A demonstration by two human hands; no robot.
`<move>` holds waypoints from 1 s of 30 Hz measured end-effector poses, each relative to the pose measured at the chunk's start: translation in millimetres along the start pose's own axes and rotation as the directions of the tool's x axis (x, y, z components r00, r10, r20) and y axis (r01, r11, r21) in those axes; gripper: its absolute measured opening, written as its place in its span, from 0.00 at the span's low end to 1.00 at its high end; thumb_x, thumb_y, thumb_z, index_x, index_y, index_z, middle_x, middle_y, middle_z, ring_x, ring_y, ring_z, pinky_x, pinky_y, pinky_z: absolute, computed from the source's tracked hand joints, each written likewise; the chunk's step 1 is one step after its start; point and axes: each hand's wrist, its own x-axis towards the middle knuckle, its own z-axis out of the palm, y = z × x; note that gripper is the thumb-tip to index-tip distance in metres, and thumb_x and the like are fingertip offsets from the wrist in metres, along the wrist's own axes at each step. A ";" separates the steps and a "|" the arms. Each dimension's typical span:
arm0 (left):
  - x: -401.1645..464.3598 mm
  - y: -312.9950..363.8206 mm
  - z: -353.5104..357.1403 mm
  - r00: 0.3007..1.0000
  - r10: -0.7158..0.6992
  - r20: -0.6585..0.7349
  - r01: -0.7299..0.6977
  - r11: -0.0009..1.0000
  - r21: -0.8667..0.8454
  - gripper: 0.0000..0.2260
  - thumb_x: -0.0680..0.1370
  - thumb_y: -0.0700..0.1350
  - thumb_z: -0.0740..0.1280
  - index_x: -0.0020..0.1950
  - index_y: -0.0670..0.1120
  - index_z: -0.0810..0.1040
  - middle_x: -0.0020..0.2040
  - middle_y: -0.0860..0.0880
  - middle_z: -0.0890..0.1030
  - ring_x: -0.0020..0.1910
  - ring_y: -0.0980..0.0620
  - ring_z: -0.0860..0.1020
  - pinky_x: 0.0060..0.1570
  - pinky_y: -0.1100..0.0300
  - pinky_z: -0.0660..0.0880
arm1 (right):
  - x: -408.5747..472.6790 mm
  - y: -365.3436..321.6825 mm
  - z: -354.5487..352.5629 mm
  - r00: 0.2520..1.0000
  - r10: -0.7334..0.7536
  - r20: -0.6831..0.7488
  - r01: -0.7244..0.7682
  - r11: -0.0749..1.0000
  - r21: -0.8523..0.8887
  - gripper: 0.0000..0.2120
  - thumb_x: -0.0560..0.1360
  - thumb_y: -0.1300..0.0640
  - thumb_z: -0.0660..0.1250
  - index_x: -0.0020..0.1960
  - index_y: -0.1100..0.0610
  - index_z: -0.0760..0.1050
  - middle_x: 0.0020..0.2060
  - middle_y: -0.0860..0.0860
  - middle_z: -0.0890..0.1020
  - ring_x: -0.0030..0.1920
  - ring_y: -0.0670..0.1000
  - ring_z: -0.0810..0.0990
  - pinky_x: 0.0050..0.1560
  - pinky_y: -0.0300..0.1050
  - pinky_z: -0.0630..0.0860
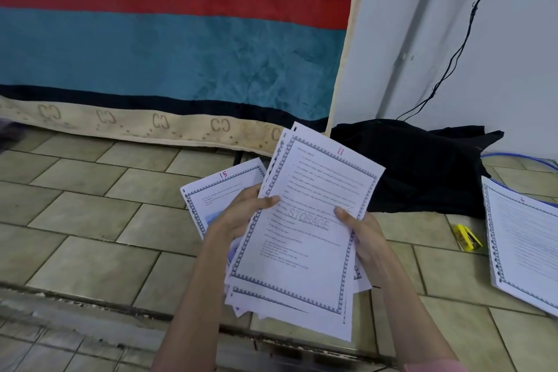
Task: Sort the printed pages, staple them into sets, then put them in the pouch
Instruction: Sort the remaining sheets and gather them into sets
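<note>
- Left hand [241, 214] grips the left edge of a fanned bundle of printed pages [305, 235], thumb lying over the top sheet, fingers curled behind.
- Right hand [360, 235] holds the right edge of the same bundle, thumb pressed on the top sheet just beside the word "STORAGE"; its other fingers are hidden under the paper.
- Bundle is held up over the tiled floor [90, 220], centre of scene, tilted toward the right. Top sheet has a patterned border and a red "11" handwritten at its far corner.
- A page marked "15" [225, 187] in red pokes out to the left behind the left hand, part of the same fan.
- Second stack of pages [525, 244] lies flat on the floor at the right edge, well apart from the hands; holes run along its left edge.
- Yellow stapler [466, 237] on the floor between the held bundle and the right stack, touching neither.
- Black fabric pouch [422, 166] slumped on the floor far right, against the white wall [498, 69].
- Thin black cable [466, 36] runs down the wall to the pouch.
- Teal blanket [166, 48] with a red stripe hangs across the far left, beige hem reaching the floor.
</note>
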 end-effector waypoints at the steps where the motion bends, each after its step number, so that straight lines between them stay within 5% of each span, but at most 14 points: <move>1: 1.8 -0.4 2.3 1.000 -0.001 0.014 0.001 1.000 -0.011 0.11 0.77 0.35 0.64 0.57 0.45 0.78 0.50 0.48 0.84 0.46 0.50 0.83 0.46 0.55 0.81 | 0.7 -1.6 -2.5 1.000 -0.004 0.012 0.004 1.000 0.005 0.42 0.51 0.49 0.83 0.62 0.59 0.74 0.56 0.55 0.82 0.56 0.55 0.81 0.54 0.51 0.80; 4: 3.3 -1.3 8.1 0.998 0.004 0.064 -0.001 0.999 -0.051 0.11 0.79 0.39 0.61 0.60 0.45 0.76 0.50 0.48 0.84 0.47 0.51 0.82 0.48 0.56 0.80 | 3.3 -3.6 -16.0 1.000 0.003 -0.007 -0.002 0.999 0.043 0.45 0.49 0.49 0.84 0.63 0.60 0.74 0.58 0.57 0.81 0.57 0.57 0.81 0.53 0.53 0.80; 6: 3.3 -2.6 5.4 0.998 0.014 0.054 -0.008 0.996 -0.094 0.11 0.80 0.46 0.59 0.59 0.48 0.76 0.53 0.51 0.82 0.51 0.52 0.80 0.53 0.56 0.76 | 2.2 -5.6 -28.0 1.000 0.006 -0.005 -0.005 0.995 0.097 0.37 0.59 0.51 0.80 0.64 0.62 0.72 0.61 0.60 0.78 0.59 0.59 0.79 0.56 0.58 0.77; 9: 9.0 -6.9 -12.3 0.975 -0.030 -0.220 -0.005 0.988 -0.156 0.10 0.80 0.49 0.61 0.59 0.48 0.75 0.55 0.52 0.81 0.50 0.54 0.80 0.50 0.59 0.75 | -2.6 -6.0 -48.2 0.999 0.023 -0.033 -0.015 0.974 0.227 0.22 0.70 0.57 0.64 0.62 0.62 0.72 0.58 0.59 0.80 0.55 0.57 0.82 0.49 0.53 0.81; 12: 19.6 -19.6 -32.1 0.809 -0.092 -0.581 0.015 0.991 -0.135 0.10 0.78 0.39 0.64 0.59 0.43 0.77 0.51 0.44 0.80 0.41 0.52 0.78 0.39 0.62 0.74 | -6.8 -4.6 -60.5 0.997 0.052 -0.057 -0.031 0.947 0.320 0.23 0.71 0.55 0.61 0.65 0.62 0.70 0.57 0.58 0.81 0.55 0.56 0.82 0.46 0.51 0.82; 14: 26.0 -28.5 -40.4 0.740 -0.074 -0.669 0.089 0.996 -0.012 0.11 0.78 0.38 0.64 0.60 0.41 0.76 0.51 0.41 0.80 0.42 0.49 0.78 0.36 0.60 0.74 | -8.0 -4.8 -62.2 0.994 0.060 -0.086 -0.028 0.942 0.333 0.21 0.71 0.55 0.61 0.62 0.62 0.72 0.52 0.56 0.84 0.50 0.54 0.84 0.42 0.49 0.82; 19: 33.6 -33.6 -32.7 0.749 -0.078 -0.658 0.358 0.883 0.303 0.20 0.77 0.45 0.66 0.66 0.40 0.70 0.58 0.37 0.78 0.52 0.40 0.78 0.50 0.54 0.74 | -4.9 -4.2 -60.9 0.991 0.084 -0.103 -0.048 0.948 0.313 0.12 0.79 0.59 0.56 0.59 0.61 0.73 0.49 0.55 0.85 0.49 0.54 0.84 0.42 0.50 0.82; 23: 36.9 -31.1 -15.6 0.801 -0.059 -0.596 0.279 0.917 0.284 0.08 0.74 0.44 0.70 0.45 0.42 0.73 0.39 0.44 0.74 0.33 0.50 0.72 0.38 0.58 0.68 | -4.1 -5.2 -60.2 0.990 0.105 -0.097 -0.073 0.956 0.286 0.19 0.71 0.59 0.67 0.61 0.62 0.72 0.49 0.56 0.85 0.49 0.55 0.84 0.41 0.49 0.82; 26: 38.2 -26.3 -13.9 0.835 -0.013 -0.549 0.191 0.944 0.269 0.07 0.75 0.44 0.68 0.51 0.44 0.80 0.46 0.42 0.81 0.47 0.45 0.79 0.49 0.54 0.75 | -3.2 -5.6 -61.1 0.990 0.109 -0.090 -0.085 0.967 0.242 0.27 0.64 0.55 0.71 0.61 0.62 0.73 0.51 0.55 0.84 0.50 0.55 0.84 0.41 0.48 0.82; 30: 29.6 -15.3 -31.3 0.639 0.117 -0.760 0.185 0.936 0.300 0.12 0.77 0.44 0.65 0.57 0.38 0.78 0.55 0.38 0.80 0.55 0.41 0.78 0.52 0.55 0.73 | -1.8 -5.4 -61.5 0.994 0.093 -0.060 -0.077 0.969 0.233 0.19 0.70 0.59 0.63 0.60 0.61 0.73 0.50 0.55 0.84 0.49 0.55 0.84 0.41 0.48 0.82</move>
